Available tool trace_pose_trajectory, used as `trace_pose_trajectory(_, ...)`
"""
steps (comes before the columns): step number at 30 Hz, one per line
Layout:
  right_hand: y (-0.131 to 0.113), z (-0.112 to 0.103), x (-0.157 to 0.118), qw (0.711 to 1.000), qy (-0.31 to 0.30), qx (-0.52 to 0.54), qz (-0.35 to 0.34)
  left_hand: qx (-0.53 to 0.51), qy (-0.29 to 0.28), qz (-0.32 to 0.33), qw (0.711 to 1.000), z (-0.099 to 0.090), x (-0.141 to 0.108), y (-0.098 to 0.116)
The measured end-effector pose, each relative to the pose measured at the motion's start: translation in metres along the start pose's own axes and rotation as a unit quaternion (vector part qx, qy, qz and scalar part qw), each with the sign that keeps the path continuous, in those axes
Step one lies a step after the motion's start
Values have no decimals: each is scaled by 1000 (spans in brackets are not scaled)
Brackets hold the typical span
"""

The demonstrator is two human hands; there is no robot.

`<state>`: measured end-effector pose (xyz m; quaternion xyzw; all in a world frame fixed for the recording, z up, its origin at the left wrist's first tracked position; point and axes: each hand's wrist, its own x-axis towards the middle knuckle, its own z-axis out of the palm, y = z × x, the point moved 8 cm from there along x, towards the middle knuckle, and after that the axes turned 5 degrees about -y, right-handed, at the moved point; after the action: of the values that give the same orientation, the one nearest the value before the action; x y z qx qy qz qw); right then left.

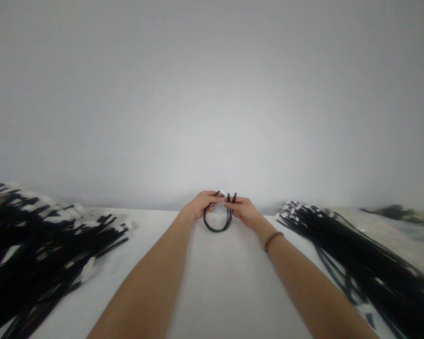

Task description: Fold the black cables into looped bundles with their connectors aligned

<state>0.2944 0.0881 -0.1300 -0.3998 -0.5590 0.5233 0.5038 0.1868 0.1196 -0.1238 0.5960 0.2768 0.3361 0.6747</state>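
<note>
A thin black cable (216, 230) hangs in a loop between my two hands, just above the far part of the white table. My left hand (205, 202) pinches one part of it, beside a small white tag (222, 192). On the other side my right hand (243, 208) has its fingers closed round the cable, whose black strands stick up above the fingers. The fingertips of both hands are close together. A brown band circles my right wrist.
A large pile of black cables with white tags (24, 254) covers the left side of the white table (229, 282). On the right lies a long bundle of black cables (360, 254), with clear plastic (392, 230) behind it. A plain pale wall (212, 94) rises beyond.
</note>
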Motion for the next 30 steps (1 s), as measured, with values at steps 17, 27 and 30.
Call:
trace_pose_trajectory(17, -6, 15, -3, 995, -87, -46, -4, -10, -65, 16, 998, 10, 0, -2)
trace_pose_trajectory(27, -2, 16, 0, 992, -99, -73, -7, -14, -74, 3, 997, 9, -2, -4)
trace_pose_trajectory(30, -2, 17, 0, 992, -101, -80, -16, -14, -68, -1, 998, 8, -1, -5)
